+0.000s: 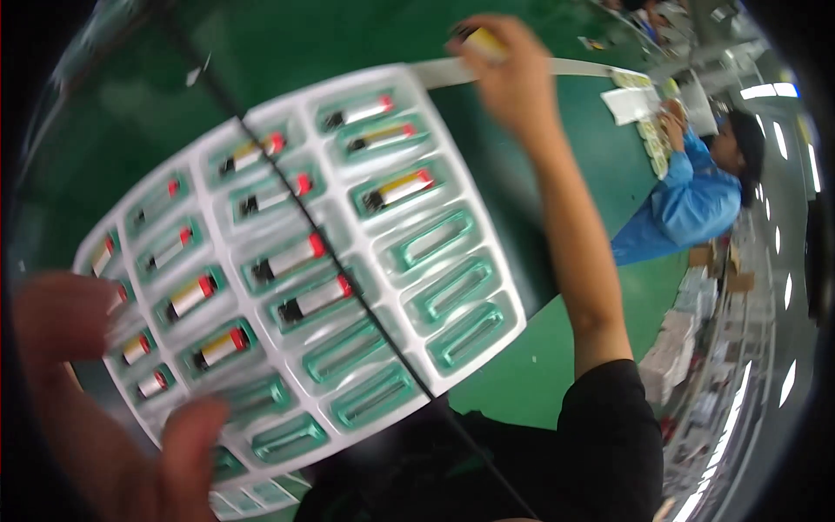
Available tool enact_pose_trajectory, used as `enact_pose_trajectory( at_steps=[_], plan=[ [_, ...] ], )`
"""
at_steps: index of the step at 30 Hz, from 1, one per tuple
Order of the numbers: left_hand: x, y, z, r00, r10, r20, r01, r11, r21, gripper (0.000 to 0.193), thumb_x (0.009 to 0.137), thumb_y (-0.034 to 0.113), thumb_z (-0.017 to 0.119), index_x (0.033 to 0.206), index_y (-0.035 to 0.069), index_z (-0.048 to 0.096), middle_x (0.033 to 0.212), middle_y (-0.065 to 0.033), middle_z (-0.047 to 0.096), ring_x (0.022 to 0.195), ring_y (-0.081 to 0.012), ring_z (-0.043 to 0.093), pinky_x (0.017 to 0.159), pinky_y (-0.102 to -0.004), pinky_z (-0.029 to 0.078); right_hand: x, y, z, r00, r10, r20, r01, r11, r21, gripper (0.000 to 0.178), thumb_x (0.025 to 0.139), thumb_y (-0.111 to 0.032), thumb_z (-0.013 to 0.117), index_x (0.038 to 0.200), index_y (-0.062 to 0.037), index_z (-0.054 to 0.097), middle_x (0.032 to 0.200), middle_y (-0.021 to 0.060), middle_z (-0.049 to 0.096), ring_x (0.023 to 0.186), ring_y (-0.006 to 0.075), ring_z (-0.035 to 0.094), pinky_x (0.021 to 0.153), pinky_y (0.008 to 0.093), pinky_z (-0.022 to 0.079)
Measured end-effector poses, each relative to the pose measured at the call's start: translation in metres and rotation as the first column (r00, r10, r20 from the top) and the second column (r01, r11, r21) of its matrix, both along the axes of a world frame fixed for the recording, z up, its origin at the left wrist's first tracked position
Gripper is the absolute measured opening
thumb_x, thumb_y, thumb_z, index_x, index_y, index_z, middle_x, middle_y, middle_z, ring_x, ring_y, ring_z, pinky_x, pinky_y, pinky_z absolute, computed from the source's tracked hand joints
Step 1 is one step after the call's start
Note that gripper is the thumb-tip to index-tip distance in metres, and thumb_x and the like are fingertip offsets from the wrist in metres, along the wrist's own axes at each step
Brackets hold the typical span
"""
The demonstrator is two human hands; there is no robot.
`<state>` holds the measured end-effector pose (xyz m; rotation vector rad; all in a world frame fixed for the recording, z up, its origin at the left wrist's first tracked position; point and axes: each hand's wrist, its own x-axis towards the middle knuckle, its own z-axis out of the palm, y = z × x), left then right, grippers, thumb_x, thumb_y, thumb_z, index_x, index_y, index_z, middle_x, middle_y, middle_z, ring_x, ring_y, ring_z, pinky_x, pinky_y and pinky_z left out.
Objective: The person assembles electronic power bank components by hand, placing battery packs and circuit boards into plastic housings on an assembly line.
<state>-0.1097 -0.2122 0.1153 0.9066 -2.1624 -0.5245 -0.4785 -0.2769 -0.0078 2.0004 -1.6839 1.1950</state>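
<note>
A white moulded tray (228, 235) with rows of oblong pockets fills the middle of the view, tilted. Many pockets hold small cylinders (398, 188) with red and black ends and white or yellow bodies; pockets toward the near right are bare. Beyond the tray's far right corner, my right hand (509, 74) is closed on a small yellow-and-black cylinder (484, 43), partly covered by its fingers. My left hand (104, 409), blurred by motion, is at the tray's left side with thumb and fingers spread apart. It covers some pockets and holds no cylinder that I can see.
A dark cord (310, 222) crosses the view diagonally in front of the tray. Beneath lies a green work surface (348, 35). At the right a person in blue workwear (696, 204) handles pale trays (651, 143). More white tray pockets (261, 498) show below; boxes (700, 296) stand at right.
</note>
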Motion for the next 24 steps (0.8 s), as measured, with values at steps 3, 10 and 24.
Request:
enact_pose_trajectory(
  at_steps=[3,10,24],
  plan=[
    [-0.067,-0.002,-0.009,0.935,-0.293,0.198,0.315,0.944,-0.093,0.026,0.069,-0.003,0.069,0.093,0.002,0.063,0.085,-0.0121,0.061,0.074,-0.0282,0.057,0.067,-0.0347,0.045,-0.001,0.02,-0.004,0.994,-0.079,0.07,0.07,0.99,0.119,0.023,0.081,-0.018,0.07,0.1,-0.005,0.066,0.09,0.0139,0.064,0.082,0.0304,0.064,0.071,0.0362,0.051],
    [-0.167,-0.008,-0.07,0.702,-0.333,0.629,0.516,0.847,-0.129,0.021,0.074,0.021,0.07,0.079,0.001,0.064,0.077,-0.0145,0.064,0.072,-0.0297,0.066,0.061,-0.0397,0.052,0.001,0.025,-0.025,0.981,-0.158,0.113,0.127,0.961,0.244,0.026,0.081,-0.024,0.067,0.099,-0.0052,0.065,0.095,0.016,0.064,0.086,0.0368,0.062,0.074,0.043,0.05],
    [-0.169,-0.023,-0.054,0.789,-0.51,0.342,0.531,0.846,0.037,0.022,0.073,0.007,0.069,0.092,-0.002,0.065,0.089,-0.0199,0.064,0.078,-0.0268,0.068,0.062,-0.0376,0.054,0.002,0.03,-0.015,0.951,-0.103,0.29,0.006,0.949,0.317,0.028,0.084,-0.027,0.066,0.101,-0.0047,0.065,0.091,0.0177,0.067,0.083,0.0375,0.063,0.073,0.0419,0.05]
  ],
)
